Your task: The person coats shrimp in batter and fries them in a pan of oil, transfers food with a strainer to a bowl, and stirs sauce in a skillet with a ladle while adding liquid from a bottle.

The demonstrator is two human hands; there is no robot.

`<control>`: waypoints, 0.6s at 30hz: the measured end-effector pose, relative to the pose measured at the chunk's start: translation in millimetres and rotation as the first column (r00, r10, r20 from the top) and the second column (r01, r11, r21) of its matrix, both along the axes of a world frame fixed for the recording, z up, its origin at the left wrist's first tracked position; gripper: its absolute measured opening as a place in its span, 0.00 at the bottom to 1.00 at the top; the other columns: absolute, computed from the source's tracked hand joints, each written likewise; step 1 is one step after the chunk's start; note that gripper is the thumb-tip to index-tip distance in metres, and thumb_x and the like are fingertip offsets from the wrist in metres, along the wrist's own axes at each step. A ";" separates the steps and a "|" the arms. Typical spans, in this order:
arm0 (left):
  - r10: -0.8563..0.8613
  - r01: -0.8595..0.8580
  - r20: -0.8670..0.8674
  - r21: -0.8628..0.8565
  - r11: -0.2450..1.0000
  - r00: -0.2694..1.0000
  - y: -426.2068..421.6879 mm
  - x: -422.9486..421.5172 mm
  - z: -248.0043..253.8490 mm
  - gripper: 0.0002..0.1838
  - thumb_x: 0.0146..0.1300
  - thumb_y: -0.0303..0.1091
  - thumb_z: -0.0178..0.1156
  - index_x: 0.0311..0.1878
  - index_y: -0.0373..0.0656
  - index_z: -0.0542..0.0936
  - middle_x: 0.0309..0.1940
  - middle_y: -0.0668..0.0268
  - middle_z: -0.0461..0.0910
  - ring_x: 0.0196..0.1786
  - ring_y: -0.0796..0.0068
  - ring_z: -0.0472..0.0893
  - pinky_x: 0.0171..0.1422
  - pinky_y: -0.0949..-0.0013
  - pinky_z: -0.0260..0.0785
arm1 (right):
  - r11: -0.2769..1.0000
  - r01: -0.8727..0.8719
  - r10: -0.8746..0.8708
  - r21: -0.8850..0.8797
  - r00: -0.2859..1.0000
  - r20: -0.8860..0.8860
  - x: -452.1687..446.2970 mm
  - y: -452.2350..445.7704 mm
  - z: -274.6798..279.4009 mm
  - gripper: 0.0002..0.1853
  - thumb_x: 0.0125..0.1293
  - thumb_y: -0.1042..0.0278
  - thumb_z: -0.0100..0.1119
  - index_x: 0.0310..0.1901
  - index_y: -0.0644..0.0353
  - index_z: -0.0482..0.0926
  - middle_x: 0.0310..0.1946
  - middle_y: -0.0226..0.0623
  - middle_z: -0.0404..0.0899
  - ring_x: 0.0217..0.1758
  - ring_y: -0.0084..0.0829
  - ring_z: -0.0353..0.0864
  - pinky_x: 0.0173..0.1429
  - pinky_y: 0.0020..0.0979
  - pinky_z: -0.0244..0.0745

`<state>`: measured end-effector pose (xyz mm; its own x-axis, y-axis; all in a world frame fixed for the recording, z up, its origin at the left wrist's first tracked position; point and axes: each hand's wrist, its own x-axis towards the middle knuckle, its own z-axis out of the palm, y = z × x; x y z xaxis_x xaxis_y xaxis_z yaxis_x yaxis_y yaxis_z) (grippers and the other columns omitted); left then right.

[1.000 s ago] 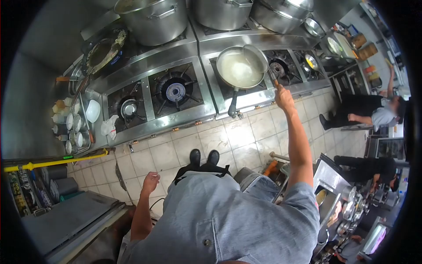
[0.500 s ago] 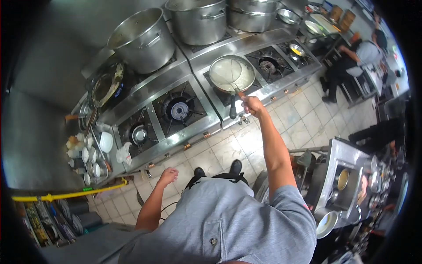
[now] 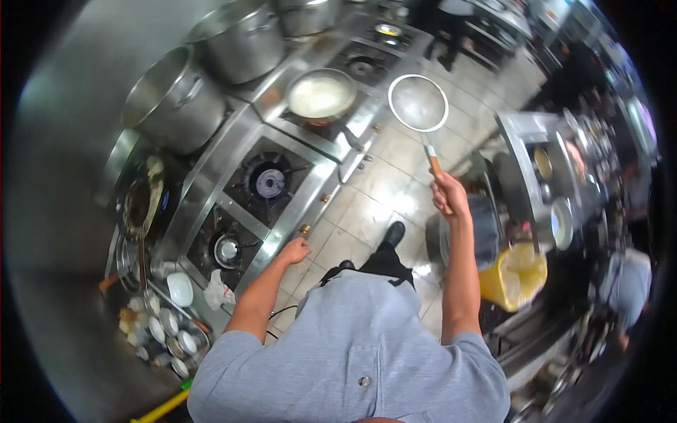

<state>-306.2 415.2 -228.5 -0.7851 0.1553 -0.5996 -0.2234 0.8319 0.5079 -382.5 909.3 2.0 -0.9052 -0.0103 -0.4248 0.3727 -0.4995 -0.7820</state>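
My right hand [image 3: 449, 194] is closed around the wooden handle of a round mesh strainer [image 3: 418, 103]. The strainer is held out over the tiled floor, right of the stove, and its bowl looks empty. On a burner to the left of it sits a frying pan [image 3: 321, 96] holding pale, whitish liquid, its dark handle pointing toward the aisle. My left hand [image 3: 296, 250] hangs by the stove's front edge with the fingers curled in, just below a burner knob [image 3: 305, 229]. Nothing shows in it.
Large steel stockpots [image 3: 163, 106] line the back of the stove. A wok [image 3: 144, 201] and a cluster of small containers [image 3: 159, 328] are at the left. On the right stand a grey bin [image 3: 476, 229], a yellow-lined bin [image 3: 518, 278] and a steel counter [image 3: 525, 151]. Other people are nearby.
The strainer has left the pan and moved right, over the floor, in my right hand. My view and body have turned right. My left hand's fingers have curled in.
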 end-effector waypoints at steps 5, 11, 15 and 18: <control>0.132 -0.163 0.147 0.222 0.961 0.980 -37.3 55.1 -25.8 0.14 0.62 0.38 0.63 0.44 0.38 0.82 0.32 0.61 0.84 0.30 0.71 0.83 0.39 0.66 0.77 | 0.724 0.346 -0.412 0.597 0.911 -0.028 182.8 56.5 14.3 0.16 0.71 0.72 0.54 0.59 0.63 0.75 0.23 0.29 0.71 0.13 0.20 0.68 0.15 0.25 0.64; 0.198 -0.247 0.250 0.181 0.952 0.948 -95.6 178.2 11.3 0.10 0.64 0.36 0.64 0.41 0.39 0.81 0.27 0.66 0.82 0.26 0.74 0.80 0.27 0.67 0.71 | -0.036 0.565 -0.481 0.825 0.713 -0.509 293.3 96.9 52.9 0.31 0.68 0.76 0.54 0.74 0.59 0.65 0.74 0.50 0.66 0.73 0.50 0.69 0.72 0.41 0.67; 0.340 -0.386 0.335 0.080 0.919 0.879 -103.5 237.1 51.4 0.10 0.64 0.35 0.63 0.42 0.38 0.81 0.27 0.65 0.81 0.24 0.73 0.80 0.26 0.65 0.71 | -0.621 0.440 -0.454 0.648 0.472 -0.756 328.1 119.8 -5.1 0.35 0.68 0.78 0.47 0.77 0.59 0.56 0.71 0.57 0.67 0.72 0.57 0.67 0.73 0.43 0.66; 0.447 -0.491 0.280 0.114 0.863 0.850 -105.3 277.1 28.7 0.11 0.63 0.35 0.63 0.43 0.38 0.80 0.28 0.64 0.82 0.25 0.72 0.80 0.27 0.64 0.72 | -0.551 0.357 -0.634 0.754 0.408 -0.657 333.8 155.6 -114.2 0.38 0.65 0.80 0.47 0.78 0.62 0.52 0.71 0.60 0.65 0.70 0.60 0.68 0.70 0.46 0.67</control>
